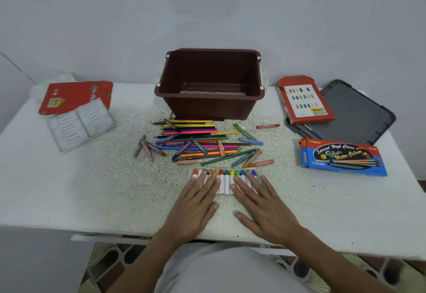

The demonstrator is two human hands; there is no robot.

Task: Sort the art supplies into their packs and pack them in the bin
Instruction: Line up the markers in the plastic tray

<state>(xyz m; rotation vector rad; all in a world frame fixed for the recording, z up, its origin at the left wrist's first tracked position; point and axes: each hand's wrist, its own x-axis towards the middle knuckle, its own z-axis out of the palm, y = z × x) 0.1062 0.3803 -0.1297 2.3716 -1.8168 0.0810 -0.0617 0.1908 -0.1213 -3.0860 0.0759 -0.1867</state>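
Left hand [196, 203] and right hand [260, 205] lie flat, fingers straight and gripping nothing, pressing the row of white-barrelled markers [224, 183] just before the loose pencil pile [198, 140]; even pressure seems advisable so none rolls ahead of boxing in the blue pack [341, 156].

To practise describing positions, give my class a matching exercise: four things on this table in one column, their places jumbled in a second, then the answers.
1 brown bin
2 blue paint box
3 clear tray
4 row of white tubes

A under the fingers of the left hand and right hand
B far left of the table
C behind the loose pencils
D right side, nearer than the grey lid

Pairs: 1-C, 2-D, 3-B, 4-A
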